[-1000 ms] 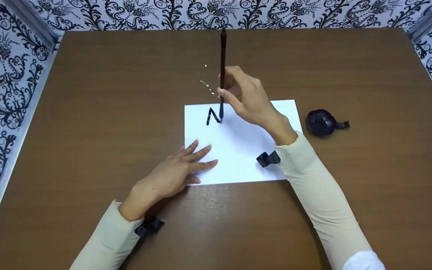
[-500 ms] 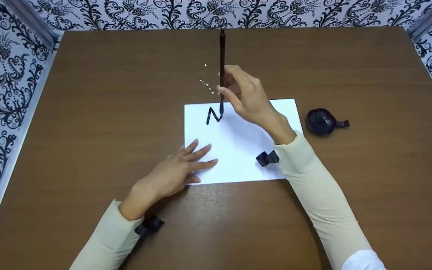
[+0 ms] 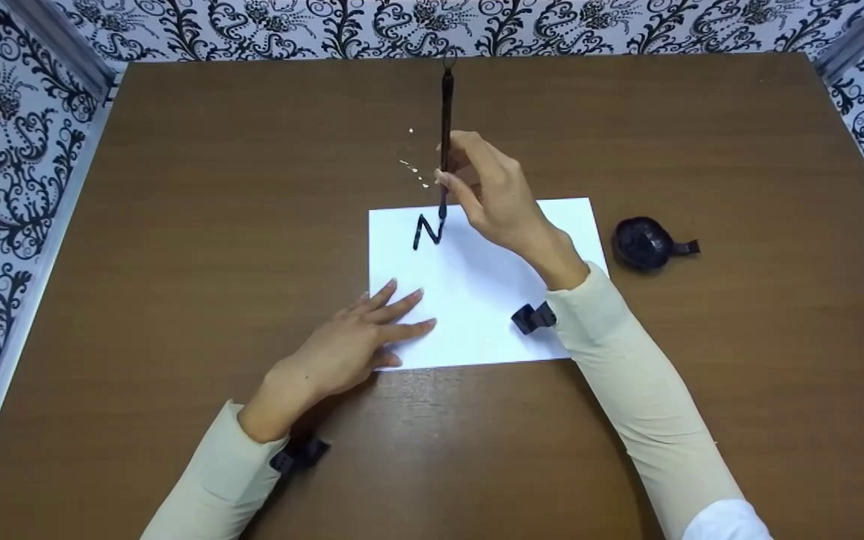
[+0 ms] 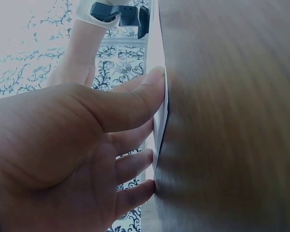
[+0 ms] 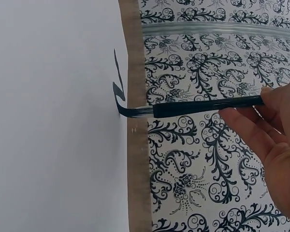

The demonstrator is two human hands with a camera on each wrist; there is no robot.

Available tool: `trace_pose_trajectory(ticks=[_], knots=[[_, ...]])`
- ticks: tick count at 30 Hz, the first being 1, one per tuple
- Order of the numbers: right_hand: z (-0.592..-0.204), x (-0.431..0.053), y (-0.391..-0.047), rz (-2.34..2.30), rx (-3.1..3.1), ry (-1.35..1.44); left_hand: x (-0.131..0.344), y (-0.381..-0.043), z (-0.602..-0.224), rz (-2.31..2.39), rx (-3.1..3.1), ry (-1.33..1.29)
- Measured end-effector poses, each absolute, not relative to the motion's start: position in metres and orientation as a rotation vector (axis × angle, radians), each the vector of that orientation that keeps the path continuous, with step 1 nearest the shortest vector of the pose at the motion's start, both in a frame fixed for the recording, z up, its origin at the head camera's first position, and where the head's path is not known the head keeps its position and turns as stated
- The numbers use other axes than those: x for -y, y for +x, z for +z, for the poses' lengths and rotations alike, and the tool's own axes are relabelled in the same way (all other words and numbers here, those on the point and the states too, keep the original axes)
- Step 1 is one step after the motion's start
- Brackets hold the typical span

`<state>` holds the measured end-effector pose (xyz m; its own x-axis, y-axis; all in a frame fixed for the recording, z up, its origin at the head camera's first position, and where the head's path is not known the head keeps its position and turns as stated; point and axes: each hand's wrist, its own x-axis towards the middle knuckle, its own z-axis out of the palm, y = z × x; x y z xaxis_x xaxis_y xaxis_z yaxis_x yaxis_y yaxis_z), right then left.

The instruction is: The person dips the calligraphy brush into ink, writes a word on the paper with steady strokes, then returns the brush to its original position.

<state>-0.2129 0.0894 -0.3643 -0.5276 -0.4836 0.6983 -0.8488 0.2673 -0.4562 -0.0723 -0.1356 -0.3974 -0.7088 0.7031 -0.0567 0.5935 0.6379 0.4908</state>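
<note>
Here we are over the sheet of paper (image 3: pixel 469 300), and all eyes go to the brush (image 3: pixel 445 124), standing at the far edge of that sheet, left of its middle. Who has it? The right hand (image 3: pixel 503 199), thumb and fingers pinching the handle well above the bristles (image 5: pixel 135 112), the forearm reaching in across the right side of the sheet. And look at the long axis: in the right wrist view the handle juts out nearly square to the sheet, so the brush is close to upright, with its bristles bent over where they meet the paper. That contact, I reckon, is the relation everything turns on: bristles below the hand, just to its left, right at the last upstroke of the black zigzag line (image 3: pixel 429 229). That line sits by the sheet's far edge, its peaks and dips running left to right. Now the left hand (image 3: pixel 349 337), over at the sheet's near left corner: fingers spread wide, gripping nothing, fingertips resting on the paper, a steadying touch by the look of it. It lies well apart from the bristles; the right hand is clearly the nearer. Off the sheet's right edge, just beside it, a dark cup (image 3: pixel 642 244) with a stubby handle pointing away from the paper.
</note>
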Motion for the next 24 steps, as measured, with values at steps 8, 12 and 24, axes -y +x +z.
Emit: trace_pose_trajectory(ticks=[8, 12, 24], knots=[[-0.3673, -0.0883, -0.2147, 1.152, 2.106, 1.177, 0.1359, -0.0719, -0.3968, 0.645, -2.618, 1.039], [-0.3692, -0.088, -0.2152, 1.174, 2.091, 1.16, 0.136, -0.072, -0.3972, 0.642, -2.618, 1.042], [-0.3733, -0.0881, -0.2187, 1.177, 2.024, 1.126, 0.1359, -0.0714, -0.3968, 0.655, -2.626, 1.045]])
